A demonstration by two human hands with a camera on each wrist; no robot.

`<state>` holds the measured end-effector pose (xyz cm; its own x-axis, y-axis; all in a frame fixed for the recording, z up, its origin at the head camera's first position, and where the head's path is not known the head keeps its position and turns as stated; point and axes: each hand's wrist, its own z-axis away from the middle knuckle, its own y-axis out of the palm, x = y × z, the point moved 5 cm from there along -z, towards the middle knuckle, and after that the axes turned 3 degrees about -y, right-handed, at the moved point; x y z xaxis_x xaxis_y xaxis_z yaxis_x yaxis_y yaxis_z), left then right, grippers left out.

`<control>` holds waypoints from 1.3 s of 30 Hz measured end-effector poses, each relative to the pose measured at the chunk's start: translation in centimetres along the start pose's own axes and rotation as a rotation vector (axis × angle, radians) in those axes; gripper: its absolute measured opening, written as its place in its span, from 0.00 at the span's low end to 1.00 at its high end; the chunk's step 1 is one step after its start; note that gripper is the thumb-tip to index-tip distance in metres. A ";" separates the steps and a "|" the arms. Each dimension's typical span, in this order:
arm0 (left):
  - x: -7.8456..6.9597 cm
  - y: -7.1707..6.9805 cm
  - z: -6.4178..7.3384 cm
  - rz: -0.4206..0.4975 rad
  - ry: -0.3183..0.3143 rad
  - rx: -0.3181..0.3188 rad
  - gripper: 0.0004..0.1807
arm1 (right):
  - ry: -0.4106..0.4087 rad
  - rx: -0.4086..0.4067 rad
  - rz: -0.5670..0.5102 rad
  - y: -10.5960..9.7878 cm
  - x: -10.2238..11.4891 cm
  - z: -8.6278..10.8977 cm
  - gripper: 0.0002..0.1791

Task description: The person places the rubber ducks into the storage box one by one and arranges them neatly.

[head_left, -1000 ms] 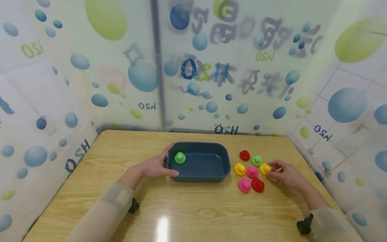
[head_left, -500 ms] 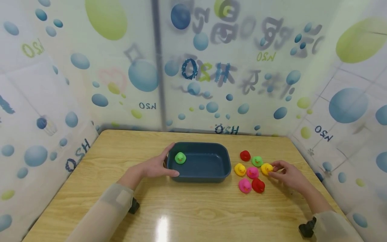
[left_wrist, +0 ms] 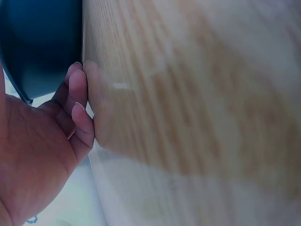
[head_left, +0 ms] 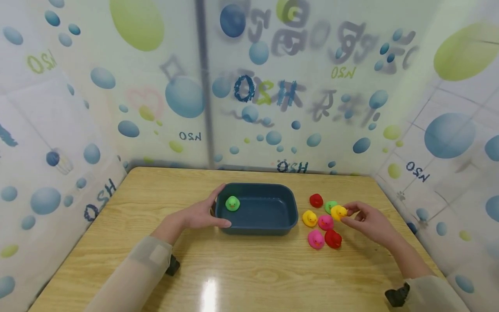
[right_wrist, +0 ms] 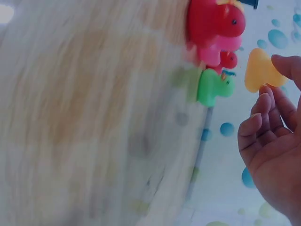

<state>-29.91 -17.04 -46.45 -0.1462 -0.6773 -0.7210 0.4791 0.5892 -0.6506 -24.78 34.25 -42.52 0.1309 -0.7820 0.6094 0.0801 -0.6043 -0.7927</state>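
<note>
My right hand (head_left: 370,223) pinches a yellow rubber duck (head_left: 338,212) between thumb and fingertips. In the right wrist view this duck (right_wrist: 256,73) is raised off the table. My left hand (head_left: 200,215) grips the left end of a dark blue rectangular bin (head_left: 257,231), thumb at the front corner and forefinger at the back one. Inside the bin, toward its left, sits a green rubber duck (head_left: 232,203). The left wrist view shows curled fingers (left_wrist: 77,87) low beside the bin's wall (left_wrist: 42,47).
Right of the bin, several ducks stand grouped: red (head_left: 316,200), green (head_left: 330,206), yellow (head_left: 309,218), pink (head_left: 325,222), another pink (head_left: 315,239) and another red (head_left: 333,238). A patterned curtain (head_left: 253,130) hangs behind the wooden table (head_left: 249,268).
The right hand has lifted the yellow duck off the table and moved it slightly left, so it now partly overlaps the green duck. The left hand and bin have stayed put.
</note>
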 end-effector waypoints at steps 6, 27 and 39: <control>0.0 0.1 0.0 0.004 0.001 0.000 0.72 | -0.041 0.014 -0.031 0.6 2.2 -0.5 0.26; 0.1 0.1 -0.1 0.012 -0.007 0.005 0.72 | -0.185 0.101 -0.139 4.7 9.4 -4.5 0.22; 0.1 0.1 -0.2 0.010 -0.008 0.004 0.72 | -0.221 0.156 -0.176 8.0 13.0 -6.4 0.20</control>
<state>-30.04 -17.03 -46.61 -0.1343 -0.6748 -0.7257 0.4841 0.5943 -0.6422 -28.78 18.28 -40.89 0.3118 -0.6054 0.7323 0.2686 -0.6831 -0.6791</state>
